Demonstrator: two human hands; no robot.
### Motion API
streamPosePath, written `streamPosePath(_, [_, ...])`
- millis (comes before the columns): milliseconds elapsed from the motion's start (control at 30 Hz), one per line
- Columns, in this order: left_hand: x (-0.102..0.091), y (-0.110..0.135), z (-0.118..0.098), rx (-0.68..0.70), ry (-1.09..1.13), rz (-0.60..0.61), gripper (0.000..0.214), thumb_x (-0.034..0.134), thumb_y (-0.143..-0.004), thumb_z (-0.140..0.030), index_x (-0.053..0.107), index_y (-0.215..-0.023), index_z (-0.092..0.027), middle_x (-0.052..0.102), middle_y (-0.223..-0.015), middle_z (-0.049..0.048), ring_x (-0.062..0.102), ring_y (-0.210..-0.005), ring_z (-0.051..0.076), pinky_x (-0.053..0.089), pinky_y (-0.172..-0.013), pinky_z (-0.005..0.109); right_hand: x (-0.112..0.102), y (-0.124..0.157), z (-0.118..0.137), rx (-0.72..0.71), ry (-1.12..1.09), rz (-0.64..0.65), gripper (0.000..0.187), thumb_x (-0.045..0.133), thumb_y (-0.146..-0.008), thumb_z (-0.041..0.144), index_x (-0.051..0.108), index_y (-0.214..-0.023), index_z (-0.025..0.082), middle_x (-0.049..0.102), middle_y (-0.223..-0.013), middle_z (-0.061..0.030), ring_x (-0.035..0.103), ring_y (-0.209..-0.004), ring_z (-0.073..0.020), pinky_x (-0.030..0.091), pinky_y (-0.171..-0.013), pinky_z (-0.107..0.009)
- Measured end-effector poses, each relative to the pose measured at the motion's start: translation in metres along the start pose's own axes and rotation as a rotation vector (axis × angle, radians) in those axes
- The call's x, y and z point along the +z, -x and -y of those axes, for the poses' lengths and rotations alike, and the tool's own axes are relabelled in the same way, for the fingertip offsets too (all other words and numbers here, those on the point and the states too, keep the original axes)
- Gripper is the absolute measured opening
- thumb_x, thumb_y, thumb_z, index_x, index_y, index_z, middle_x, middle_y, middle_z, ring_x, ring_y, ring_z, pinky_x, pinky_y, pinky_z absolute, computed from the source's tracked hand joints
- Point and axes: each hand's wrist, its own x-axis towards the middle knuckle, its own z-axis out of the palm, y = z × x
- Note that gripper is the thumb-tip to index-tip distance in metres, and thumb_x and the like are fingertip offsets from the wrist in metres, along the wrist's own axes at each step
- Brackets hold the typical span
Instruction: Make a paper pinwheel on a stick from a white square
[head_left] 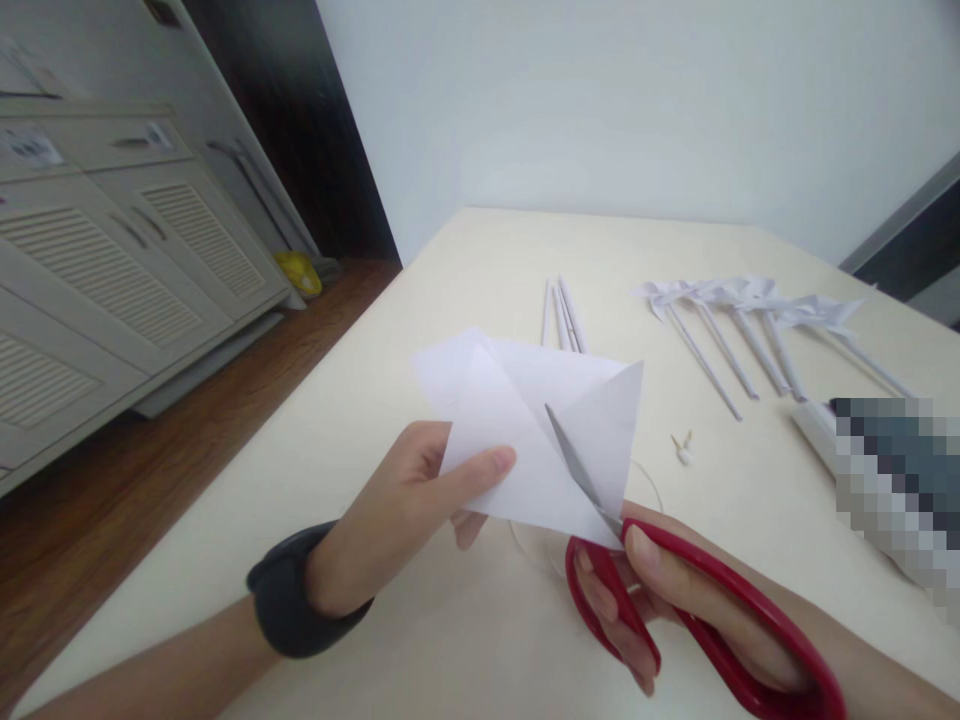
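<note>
- Sheet (480,420): thin, smooth, matt paper
- Scissor handles (742,585): glossy plastic
- Scissor blade (574,463): smooth metal
- Tabletop (465,260): smooth, satin
- Pinwheels (754,292): creased, matt paper
- Wristband (289,605): matt, perhaps rubber, too soft in view to tell
- Floor (289,350): glossy wood

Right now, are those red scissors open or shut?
Open. The scissors have their red handles spread apart, and one blade shows over the paper; the other blade is hidden.

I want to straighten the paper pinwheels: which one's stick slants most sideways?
The rightmost pinwheel, farthest from the paper in the left hand: its stick slants shallowly to the right, while the other four sticks run more steeply.
</note>
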Motion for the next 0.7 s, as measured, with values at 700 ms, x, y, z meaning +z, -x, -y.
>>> streamPosePath(700, [0.007, -0.003, -0.004, 0.005, -0.002, -0.030, 0.041, 0.049, -0.084, -0.026, 0.047, -0.045, -0.014, 0.045, -0.038, -0.0034, 0.042, -0.037, 0.006, 0.030, -0.040, 0.017, -0.003, -0.001, -0.010, -0.067, -0.006, 0.003, 0.041, 0.025, -0.093, 0.044, 0.048, -0.076, 0.015, 0.046, -0.059, 0.0004, 0.043, -0.059, -0.0134, 0.036, -0.065, -0.031])
